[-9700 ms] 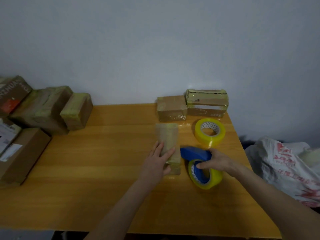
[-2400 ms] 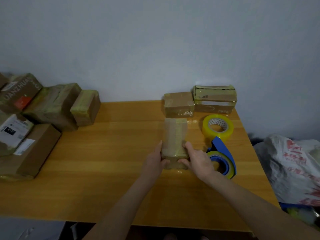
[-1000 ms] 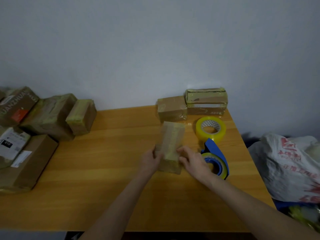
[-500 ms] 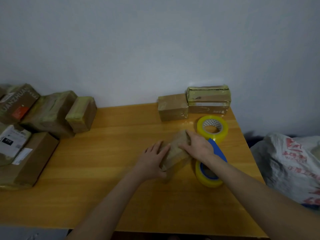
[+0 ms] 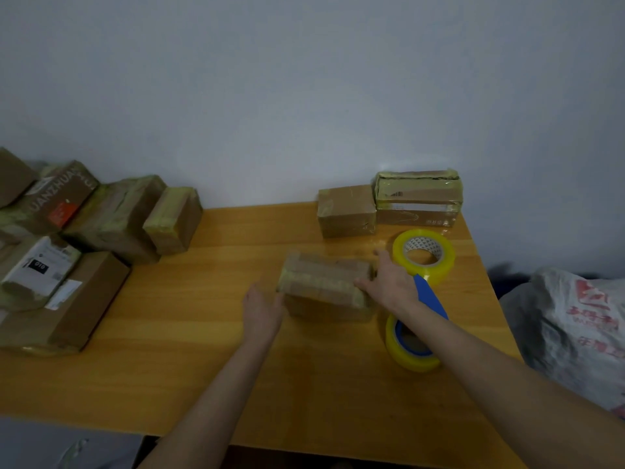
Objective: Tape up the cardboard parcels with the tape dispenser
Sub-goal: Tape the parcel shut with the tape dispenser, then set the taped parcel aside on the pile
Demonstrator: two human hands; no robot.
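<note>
Cardboard box (image 5: 324,286) lies sideways between both hands. Left hand (image 5: 262,308) presses flat, straight fingers on its left end. Right hand (image 5: 389,286) grips its right end, fingers spread wide.

Bare left forearm (image 5: 220,384) and left hand (image 5: 262,308), bare right forearm (image 5: 490,360) and right hand (image 5: 392,286).
</note>
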